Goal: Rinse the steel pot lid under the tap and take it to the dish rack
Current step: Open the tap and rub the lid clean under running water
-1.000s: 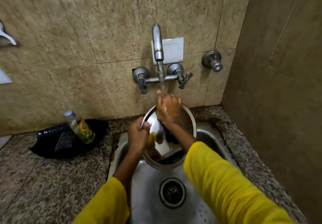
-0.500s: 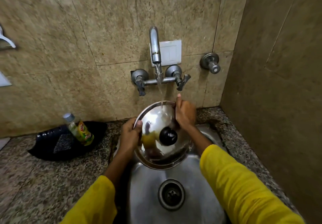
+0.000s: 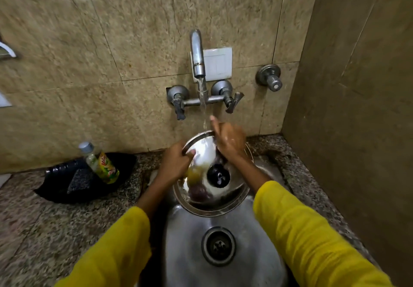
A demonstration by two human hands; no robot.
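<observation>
The steel pot lid (image 3: 214, 199), round with a black knob (image 3: 218, 175) facing me, is held tilted over the sink (image 3: 190, 253). My left hand (image 3: 175, 163) grips its left rim, thumb on the top face. My right hand (image 3: 229, 140) lies flat on the lid's upper right part, fingers spread and blurred, right where the water lands. The tap (image 3: 197, 54) on the wall is running, and its stream falls onto the lid's upper edge. No dish rack is in view.
A black tray (image 3: 58, 188) holding a scrub pad and a dish-soap bottle (image 3: 100, 163) stands on the granite counter (image 3: 33, 230) to the left. A side wall (image 3: 357, 108) closes in on the right. The drain (image 3: 218, 246) lies below the lid.
One second ago my right hand covered the knob at the lid's middle. It slid to the right rim, then back up onto the lid's top under the stream; the knob now shows.
</observation>
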